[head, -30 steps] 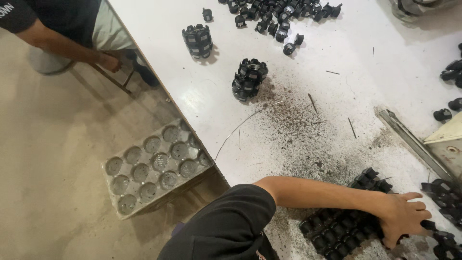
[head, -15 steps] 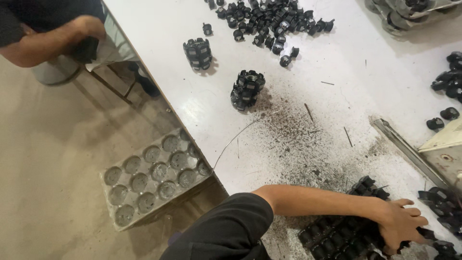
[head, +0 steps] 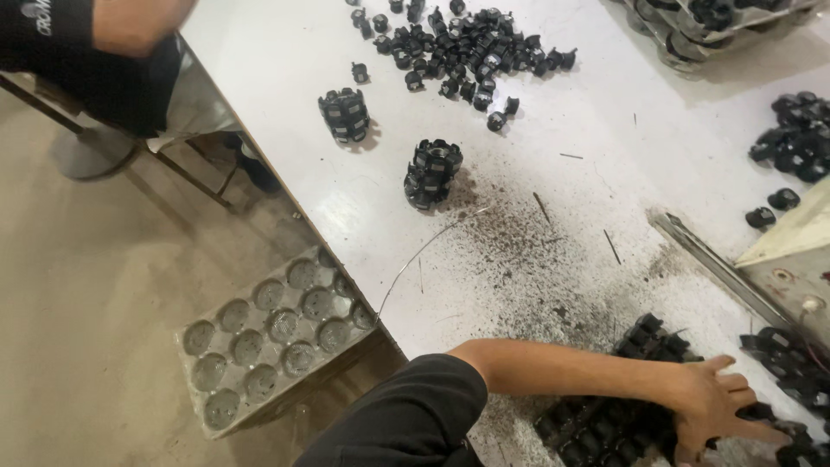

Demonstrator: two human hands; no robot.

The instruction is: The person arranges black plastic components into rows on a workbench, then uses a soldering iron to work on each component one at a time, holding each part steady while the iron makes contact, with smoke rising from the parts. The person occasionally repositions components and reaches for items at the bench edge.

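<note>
A white, smooth table (head: 285, 52) is seen from above, its surface dusted with dark, gritty powder (head: 519, 251) that thickens toward the near edge. One bare forearm in a dark short sleeve is stretched across the lower part of the view, and the hand (head: 722, 406) at its end is laid flat, fingers spread, on a block of small black moulded parts (head: 605, 428) packed in rows at the near right of the table. Nothing is pinched; the palm is simply pressed down on the ribbed, matte tops. Which hand it is cannot be settled with certainty, though from the angle of the arm it appears to be the left; the other hand is not seen.

Two cylindrical bundles of the same black parts are stood apart from each other mid-table, one (head: 345, 114) further away, one (head: 431, 171) nearer the powder. A loose heap of black parts (head: 467, 47) is scattered at the far edge, and another cluster (head: 791, 143) is gathered at the right. A thin curved wire (head: 424, 251) is laid over the table's left edge, and a flat grey metal strip (head: 718, 270) is set diagonally at the right.

On the tan floor a grey tray with round dimpled cups (head: 268, 342) is lying beside the table. Another person's arm (head: 130, 22) is visible at the top left.
</note>
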